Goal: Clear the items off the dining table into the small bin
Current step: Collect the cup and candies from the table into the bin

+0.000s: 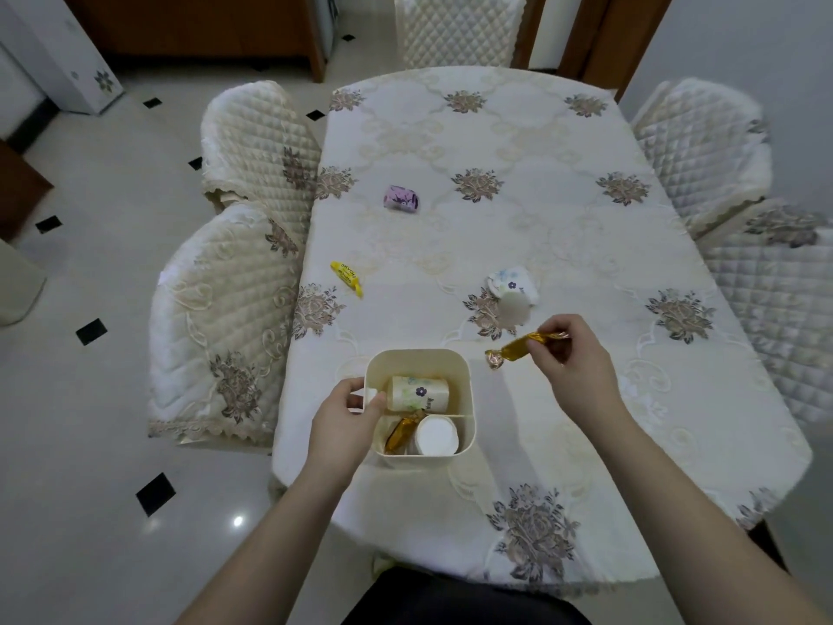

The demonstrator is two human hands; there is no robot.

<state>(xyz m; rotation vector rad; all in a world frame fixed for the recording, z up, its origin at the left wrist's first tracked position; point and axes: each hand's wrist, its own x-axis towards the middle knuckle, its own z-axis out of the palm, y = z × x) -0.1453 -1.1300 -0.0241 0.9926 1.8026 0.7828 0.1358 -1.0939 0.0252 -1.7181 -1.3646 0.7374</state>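
A small cream bin (466, 390) stands near the table's front edge. It holds a floral paper cup (417, 392), a white cup (436, 436) and a gold-wrapped candy (399, 434). My left hand (349, 419) grips the bin's handle on its left side. To the right of the bin and just above the cloth, my right hand (572, 367) pinches a gold-wrapped candy (518, 348) by one twisted end. On the table lie a tipped floral cup (514, 293), a yellow wrapper (346, 277) and a purple packet (401, 199).
The oval table (496, 173) wears a cream floral cloth. Quilted chairs stand around it: two on the left (225, 309), two on the right (721, 142), one at the far end (455, 29). Glossy tiled floor lies to the left.
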